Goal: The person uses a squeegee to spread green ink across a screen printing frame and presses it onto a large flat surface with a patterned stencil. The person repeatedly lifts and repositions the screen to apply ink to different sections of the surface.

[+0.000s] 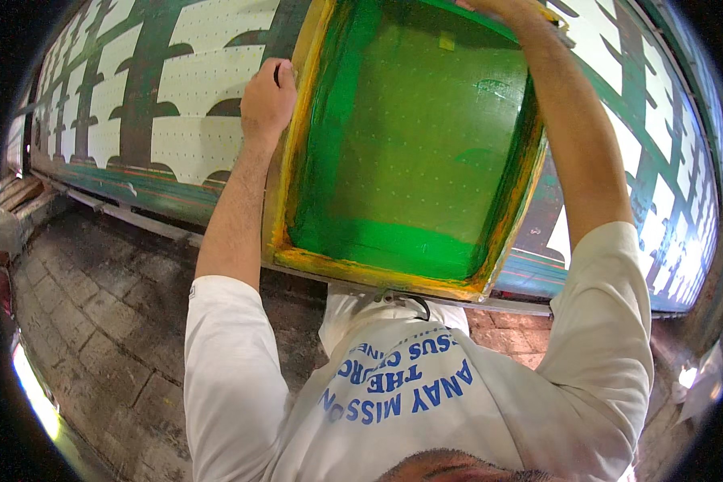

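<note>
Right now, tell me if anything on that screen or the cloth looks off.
Nothing stands out. The screen frame lies flat on the printed cloth, left hand gripping its left edge, right hand at the far edge. Green ink is pooled along the near side, inside the frame, not spilled.

There is a single view, from the camera on my head, the left one of the pair. It looks steeply down over my chest, so my white shirt [426,402] fills the lower middle and my forearms rise from the lower edge toward the top. It faces the long printing counter [177,120] ahead of me, which curves strongly toward the rim because of the fisheye lens. The green screen frame [414,153] sits close, filling the upper centre. My left hand [267,100] is fully in view; my right hand [490,6] is cut by the top edge. The brick floor [96,313] shows at lower left, farther off.
</note>
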The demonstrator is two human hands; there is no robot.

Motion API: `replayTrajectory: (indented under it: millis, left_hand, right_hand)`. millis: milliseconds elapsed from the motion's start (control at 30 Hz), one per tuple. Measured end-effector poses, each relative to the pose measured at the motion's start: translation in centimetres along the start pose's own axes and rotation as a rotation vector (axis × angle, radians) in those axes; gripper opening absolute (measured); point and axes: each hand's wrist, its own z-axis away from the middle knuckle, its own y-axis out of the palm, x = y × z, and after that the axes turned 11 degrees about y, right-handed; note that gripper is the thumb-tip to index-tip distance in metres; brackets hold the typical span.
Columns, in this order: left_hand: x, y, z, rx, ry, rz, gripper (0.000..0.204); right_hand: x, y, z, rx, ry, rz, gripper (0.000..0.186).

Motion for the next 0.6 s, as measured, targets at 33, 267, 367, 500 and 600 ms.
replayTrajectory:
  millis: [33, 267, 367, 500, 600]
  left_hand:
    - [0.0, 0.0, 0.0, 0.006, -0.011, -0.012, 0.036]
    - [-0.2, 0.0, -0.1, 0.012, -0.002, -0.031, 0.037]
    - [-0.1, 0.0, -0.2, 0.025, 0.001, -0.036, 0.037]
    - [0.9, -0.2, -0.2, 0.039, 0.03, 0.098, 0.037]
    - [1.8, 0.1, -0.4, 0.019, 0.07, 0.172, 0.038]
  right_hand:
    - [-0.5, 0.1, -1.1, -0.021, -0.046, 0.0, 0.03]
    - [-1.1, 3.7, -7.3, -0.014, -0.33, 0.118, 0.031]
    - [-0.5, 3.0, -4.7, 0.075, -0.288, 0.117, 0.029]
    - [3.5, 2.8, 5.0, 0.141, -0.08, -0.068, 0.027]
    - [6.4, 2.8, 14.8, 0.135, -0.054, -0.152, 0.024]
